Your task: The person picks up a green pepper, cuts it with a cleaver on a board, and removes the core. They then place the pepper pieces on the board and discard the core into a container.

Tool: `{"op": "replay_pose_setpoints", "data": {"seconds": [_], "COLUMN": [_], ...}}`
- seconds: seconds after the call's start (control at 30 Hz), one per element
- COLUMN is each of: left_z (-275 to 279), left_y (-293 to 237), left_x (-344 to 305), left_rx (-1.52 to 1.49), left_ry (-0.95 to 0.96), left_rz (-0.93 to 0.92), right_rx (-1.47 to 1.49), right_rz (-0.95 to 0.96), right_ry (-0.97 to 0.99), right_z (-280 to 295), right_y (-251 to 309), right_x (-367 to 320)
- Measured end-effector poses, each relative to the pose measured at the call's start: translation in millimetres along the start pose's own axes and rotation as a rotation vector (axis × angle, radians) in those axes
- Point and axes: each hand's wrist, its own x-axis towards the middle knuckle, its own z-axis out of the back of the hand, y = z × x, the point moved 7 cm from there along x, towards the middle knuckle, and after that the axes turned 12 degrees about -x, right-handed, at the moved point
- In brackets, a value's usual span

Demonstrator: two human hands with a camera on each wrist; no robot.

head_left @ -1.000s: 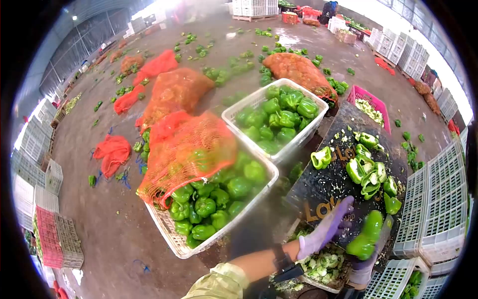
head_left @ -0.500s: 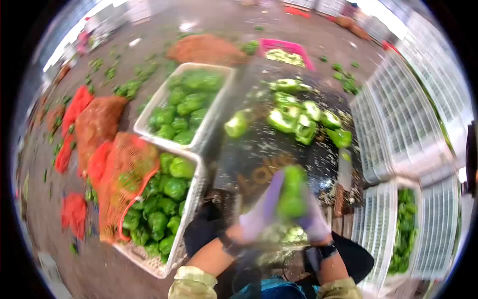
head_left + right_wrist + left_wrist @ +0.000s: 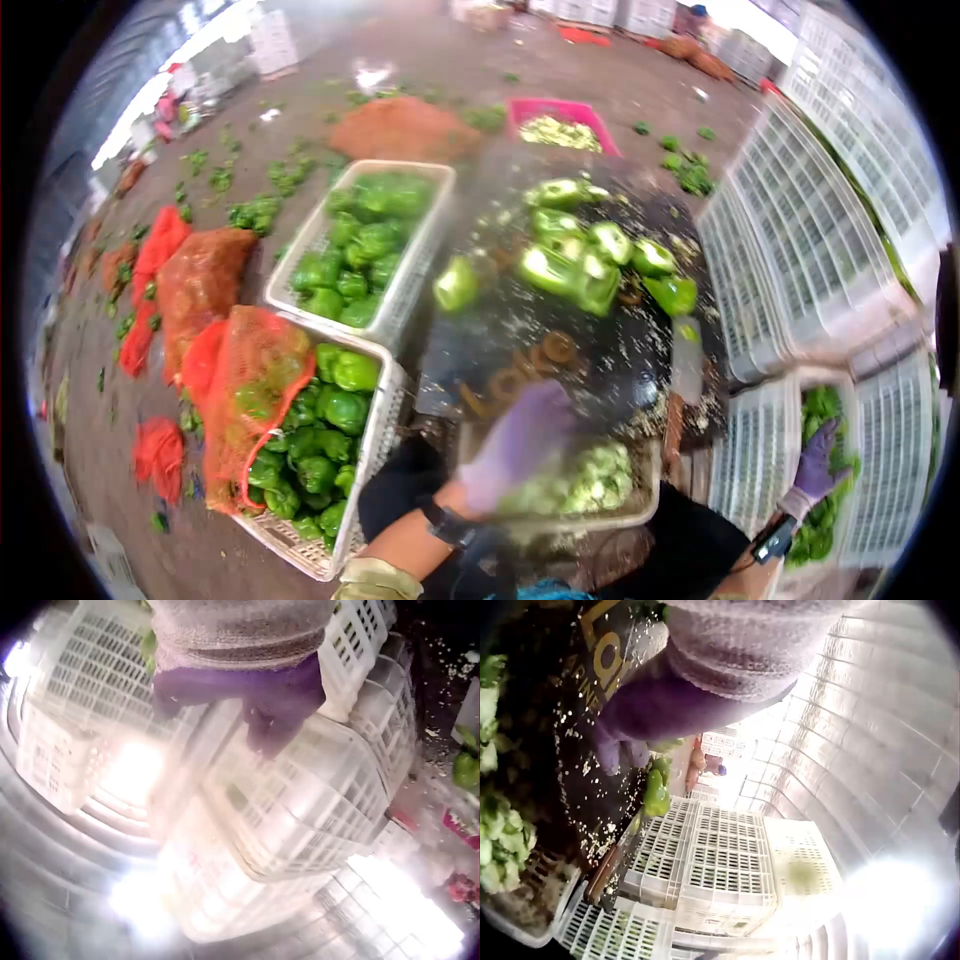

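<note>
In a purple and white glove, my left hand [image 3: 525, 440] is blurred over the near edge of the dark board [image 3: 640, 385]. Its fingers [image 3: 609, 756] hang loosely, with nothing in them. My right hand [image 3: 820, 465], gloved alike, reaches over a white crate of green peppers [image 3: 822, 525] at the right, fingers spread and holding nothing visible. Cut green bell peppers [image 3: 590, 260] lie in the middle of the board, and one more pepper piece [image 3: 456, 285] sits at its left side. Along the board's right edge rests a knife [image 3: 686, 370] with a brown handle.
Below the board's near edge stands a tub of pale pepper scraps [image 3: 600, 480]. Two white crates of whole peppers, a nearer one [image 3: 375, 455] and a farther one [image 3: 385, 325], are on the left. Stacked white crates [image 3: 790, 250] rise at the right; a pink crate [image 3: 590, 115] stands beyond the board.
The green pepper that was between both hands is out of them now. My right hand has moved right, over the crate; the left stays near the board. Earlier, the head view swung right.
</note>
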Motion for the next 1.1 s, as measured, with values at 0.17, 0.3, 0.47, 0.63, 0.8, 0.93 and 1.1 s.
{"op": "replay_pose_setpoints", "data": {"seconds": [0.17,0.3,0.47,0.63,0.8,0.93,1.1], "left_z": [-5.7,-7.6,1.0,-1.1,-4.1,-6.4,-35.1], "left_y": [-2.6,-13.0,-18.6,-17.4,-13.9,1.3,-9.6], "left_x": [12.1,11.9,16.6,11.2,5.9,2.5,-1.8], "left_rx": [0.112,0.102,0.039,0.040,0.078,-0.085,-0.252], "left_ry": [-0.143,-0.190,-0.218,-0.264,-0.261,-0.258,0.241], "left_rz": [-0.018,-0.041,-0.043,0.005,0.019,0.108,0.000], "right_rx": [-1.138,-2.185,-2.711,-2.671,-2.508,-1.968,-1.805], "right_rz": [-0.390,0.007,0.236,0.657,0.348,0.606,0.584], "right_ry": [0.419,0.947,0.962,1.092,0.754,1.066,1.797], "right_z": [-105.3,-139.1,-73.0,-57.0,-111.7,-172.8,-253.0], "right_y": [-223.2,-354.6,-412.0,-404.5,-340.7,-302.1,-320.8], "right_x": [30.0,62.9,98.5,68.5,32.0,-77.4,-223.2]}}
